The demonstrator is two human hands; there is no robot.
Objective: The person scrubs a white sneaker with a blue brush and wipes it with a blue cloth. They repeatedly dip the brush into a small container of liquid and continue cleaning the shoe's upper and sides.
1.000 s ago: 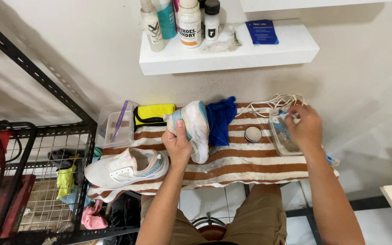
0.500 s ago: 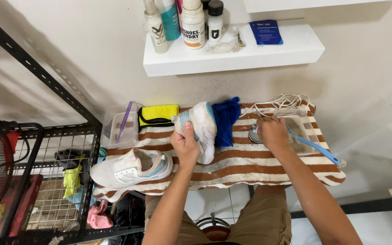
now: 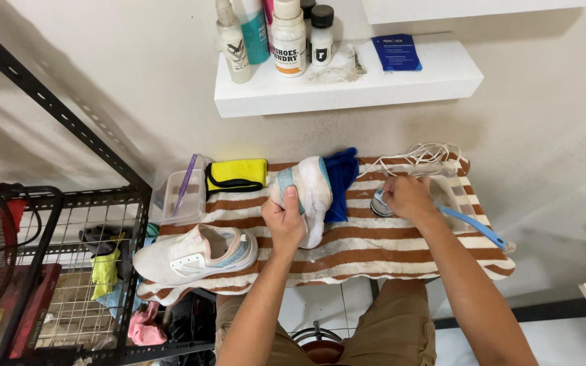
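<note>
While the left hand (image 3: 285, 220) grips a white shoe (image 3: 310, 190) sole-up over the striped towel (image 3: 388, 244) on the tabletop, the right hand (image 3: 407, 196) is closed over a small round tin (image 3: 378, 203). A second shoe (image 3: 194, 252) lies at left, a blue brush (image 3: 476, 229) at right.

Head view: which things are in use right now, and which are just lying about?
In use:
left hand gripping the sole-up shoe
right hand on the round tin
striped towel underneath

Lying about:
second shoe
yellow cloth
blue cloth
tub
brush
laces
bottles
</note>
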